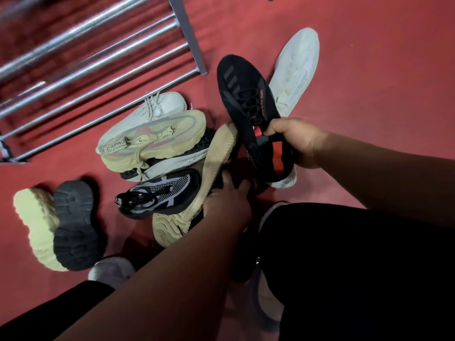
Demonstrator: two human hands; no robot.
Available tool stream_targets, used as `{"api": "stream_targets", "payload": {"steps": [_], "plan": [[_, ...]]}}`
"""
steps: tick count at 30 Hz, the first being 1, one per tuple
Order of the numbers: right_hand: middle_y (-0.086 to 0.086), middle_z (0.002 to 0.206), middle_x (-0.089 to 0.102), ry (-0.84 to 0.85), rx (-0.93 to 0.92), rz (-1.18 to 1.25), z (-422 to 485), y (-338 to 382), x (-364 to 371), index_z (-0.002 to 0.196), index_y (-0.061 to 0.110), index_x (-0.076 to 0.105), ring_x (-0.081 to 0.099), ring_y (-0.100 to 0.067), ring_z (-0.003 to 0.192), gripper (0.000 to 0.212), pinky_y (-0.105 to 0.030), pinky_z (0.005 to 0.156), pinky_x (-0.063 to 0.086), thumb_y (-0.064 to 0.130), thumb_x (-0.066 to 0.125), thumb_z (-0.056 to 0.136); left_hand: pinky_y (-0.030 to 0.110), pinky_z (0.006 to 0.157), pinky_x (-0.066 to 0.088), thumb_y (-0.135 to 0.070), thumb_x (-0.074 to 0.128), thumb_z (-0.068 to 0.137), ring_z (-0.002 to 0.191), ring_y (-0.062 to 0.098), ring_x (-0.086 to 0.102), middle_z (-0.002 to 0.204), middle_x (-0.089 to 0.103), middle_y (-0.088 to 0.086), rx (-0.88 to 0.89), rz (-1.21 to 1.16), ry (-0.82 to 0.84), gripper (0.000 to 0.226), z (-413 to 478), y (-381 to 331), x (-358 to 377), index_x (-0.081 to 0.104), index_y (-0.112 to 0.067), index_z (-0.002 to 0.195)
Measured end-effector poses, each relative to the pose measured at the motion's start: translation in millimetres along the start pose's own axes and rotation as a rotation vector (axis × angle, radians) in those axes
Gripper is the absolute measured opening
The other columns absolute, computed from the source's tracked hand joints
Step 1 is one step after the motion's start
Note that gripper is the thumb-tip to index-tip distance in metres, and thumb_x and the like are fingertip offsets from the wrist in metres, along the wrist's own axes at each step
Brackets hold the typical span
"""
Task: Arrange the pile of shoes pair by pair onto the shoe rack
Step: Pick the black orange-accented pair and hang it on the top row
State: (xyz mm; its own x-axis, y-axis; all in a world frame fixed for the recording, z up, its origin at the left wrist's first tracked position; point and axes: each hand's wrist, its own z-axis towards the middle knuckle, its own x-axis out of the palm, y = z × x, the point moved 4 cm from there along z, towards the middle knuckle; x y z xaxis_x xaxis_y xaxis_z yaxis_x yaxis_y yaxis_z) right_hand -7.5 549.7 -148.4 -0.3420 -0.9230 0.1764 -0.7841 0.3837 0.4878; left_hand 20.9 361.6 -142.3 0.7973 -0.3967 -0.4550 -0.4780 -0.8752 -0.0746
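Foremost: black sneaker point(248, 104), knit upper, three grey stripes near the toe, black laces, red band at the heel. It is held off the floor, toe pointing away from the person. The right hand point(295, 141) grips it at the heel collar, thumb curled over the opening.

The left hand point(229, 203) sits low in the pile, just below and left of the right hand. Its fingers bend down against something dark beside a tan-soled shoe point(216, 168) standing on edge; whether it has hold of anything cannot be told.

- Just left of the left hand: black-and-grey sneaker point(160, 195).
- Beyond that: beige sneaker point(157, 139) lying on a black-and-white shoe point(172, 163), with a white knit sneaker point(147, 112) lettered CAPRO behind it.
- Beyond the right hand: white shoe point(295, 70), flat on the floor, partly behind the black sneaker.
- Well left of the left hand: pale yellow sole point(32, 227) and dark grey sole point(73, 225), upturned, side by side.

Surface: red floor point(369, 57).

The shoe rack point(98, 57), with metal bars and a grey end frame, stands beyond the pile to the upper left. Red floor shows between its lowest bar and the pile, and widely to the right of the right hand.
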Motion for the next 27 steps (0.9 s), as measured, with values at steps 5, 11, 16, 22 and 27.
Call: {"api": "stream_targets", "payload": {"steps": [5, 11, 16, 22, 27], "plan": [[-0.007, 0.079, 0.073, 0.049, 0.057, 0.025, -1, -1, -3, 0.089, 0.010, 0.071, 0.069, -0.023, 0.069, 0.018, -0.028, 0.070, 0.057, 0.015, 0.053, 0.089, 0.049, 0.098, 0.053, -0.034, 0.086, 0.071, 0.125, 0.038, 0.056, 0.143, 0.041, 0.016, 0.079, -0.011, 0.056, 0.099, -1, 10, -28, 0.024, -0.024, 0.148], [-0.006, 0.078, 0.075, 0.055, 0.044, 0.160, -5, 0, -9, 0.081, 0.013, 0.076, 0.072, -0.022, 0.068, 0.028, -0.029, 0.075, 0.058, 0.016, 0.050, 0.090, 0.025, 0.073, 0.052, -0.043, 0.088, 0.070, 0.086, 0.015, 0.069, 0.093, 0.077, 0.001, 0.221, 0.019, 0.262, 0.056, -18, 30, -79, 0.063, -0.034, 0.119], [-0.006, 0.083, 0.076, -0.027, 0.004, 0.364, -7, 3, -19, 0.089, 0.011, 0.078, 0.073, -0.022, 0.073, 0.033, -0.029, 0.078, 0.059, 0.017, 0.046, 0.092, 0.020, 0.058, 0.044, -0.026, 0.089, 0.075, 0.059, 0.003, 0.055, 0.068, 0.062, -0.013, 0.298, -0.452, 0.005, 0.024, -23, 65, -135, 0.066, -0.024, 0.069], [-0.004, 0.082, 0.076, -0.070, -0.008, 0.349, -9, 0, -35, 0.099, 0.013, 0.073, 0.073, -0.021, 0.072, 0.029, -0.027, 0.071, 0.059, 0.019, 0.046, 0.092, 0.022, 0.060, 0.052, 0.015, 0.068, 0.081, 0.069, 0.006, 0.068, 0.097, 0.068, -0.004, 0.217, -1.178, -0.441, 0.047, -17, 91, -153, 0.065, -0.024, 0.108], [-0.004, 0.079, 0.076, -0.089, 0.026, 0.318, -8, -8, -37, 0.094, 0.014, 0.074, 0.072, -0.022, 0.070, 0.028, -0.028, 0.069, 0.060, 0.020, 0.047, 0.091, 0.041, 0.086, 0.061, -0.038, 0.087, 0.073, 0.095, 0.019, 0.073, 0.115, 0.071, 0.002, -0.148, -1.496, -0.539, 0.051, -14, 107, -105, 0.062, -0.028, 0.117]]}}
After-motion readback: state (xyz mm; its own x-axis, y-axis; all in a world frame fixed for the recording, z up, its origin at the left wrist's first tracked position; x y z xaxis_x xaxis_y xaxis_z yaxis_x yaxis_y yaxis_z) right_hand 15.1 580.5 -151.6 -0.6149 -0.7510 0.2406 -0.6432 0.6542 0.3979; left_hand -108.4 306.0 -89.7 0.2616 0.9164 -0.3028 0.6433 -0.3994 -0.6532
